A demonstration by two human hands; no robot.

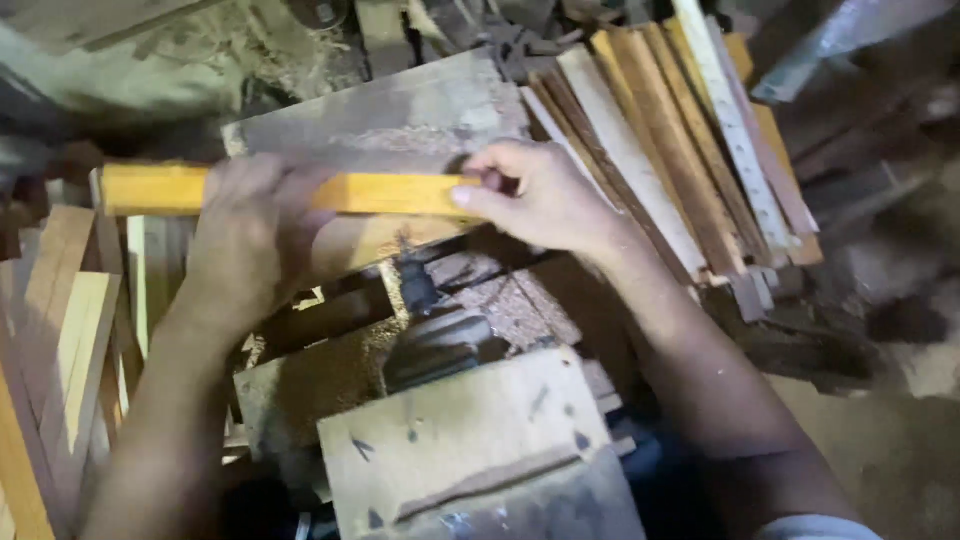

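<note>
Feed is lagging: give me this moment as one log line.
left hand: pressing on yellow strip | right hand: gripping strip end | under strip: grey board | right: stacked slats

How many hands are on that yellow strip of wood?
2. The left hand presses down on the middle of the yellow wood strip; the right hand grips its right end. No other hands show.

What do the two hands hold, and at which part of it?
Both hold one yellow wooden strip: the left hand lies over its middle part, and the right hand grips its right end.
</note>
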